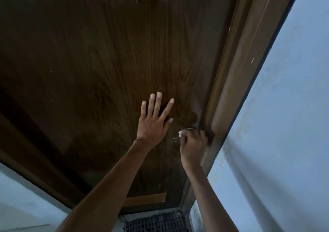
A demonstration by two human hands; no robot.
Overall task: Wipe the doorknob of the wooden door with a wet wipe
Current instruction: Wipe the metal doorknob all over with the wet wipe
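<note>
A dark wooden door (106, 62) fills most of the head view. My left hand (153, 123) lies flat on the door panel, fingers spread, just left of the knob. My right hand (193, 146) is closed around the doorknob (190, 129) near the door's right edge, with a white wet wipe (181, 133) bunched under its fingers. Only a sliver of the metal knob shows above the knuckles; the rest is hidden by the hand.
The brown door frame (236, 89) runs along the right of the door, with a pale blue wall (284, 125) beyond it. A dark woven mat (156, 223) lies on the floor at the door's foot. More pale wall (21, 205) shows at lower left.
</note>
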